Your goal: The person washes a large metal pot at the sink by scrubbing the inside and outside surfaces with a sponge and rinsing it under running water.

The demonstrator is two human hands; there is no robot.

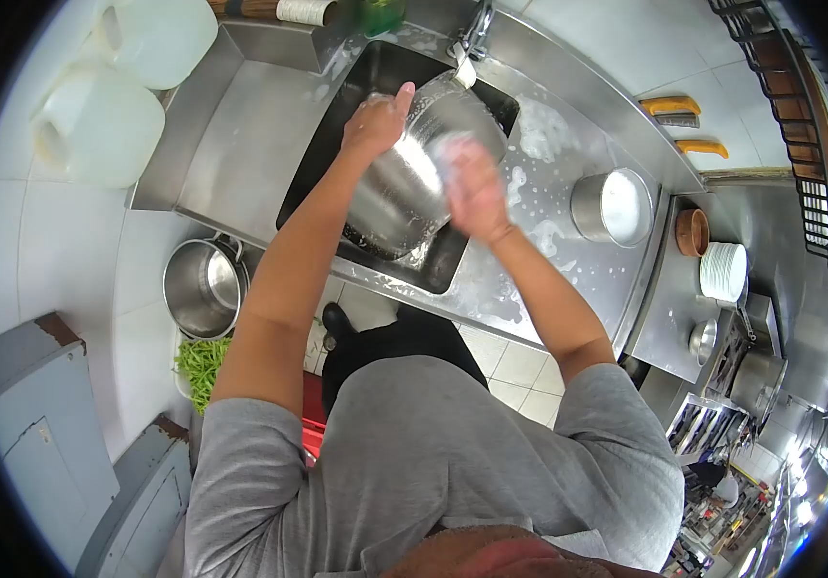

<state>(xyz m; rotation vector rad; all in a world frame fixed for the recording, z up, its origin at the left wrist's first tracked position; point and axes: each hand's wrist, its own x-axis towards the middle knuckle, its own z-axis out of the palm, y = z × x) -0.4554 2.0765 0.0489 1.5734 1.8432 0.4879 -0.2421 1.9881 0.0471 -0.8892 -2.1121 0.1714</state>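
A large shiny metal pot lies tilted in the dark sink basin, wet and spotted with suds. My left hand grips the pot at its upper left edge, one finger sticking out. Against the pot's right side is my right hand, blurred by motion, its fingers curled over a whitish, soapy patch. What that hand holds is too smeared to name. A faucet stands at the back of the basin, just above the pot.
Foam covers parts of the steel counter right of the basin, where a smaller round pot stands. Large plastic jugs are at left. Below them are another pot and green vegetables. Orange-handled knives hang on the wall.
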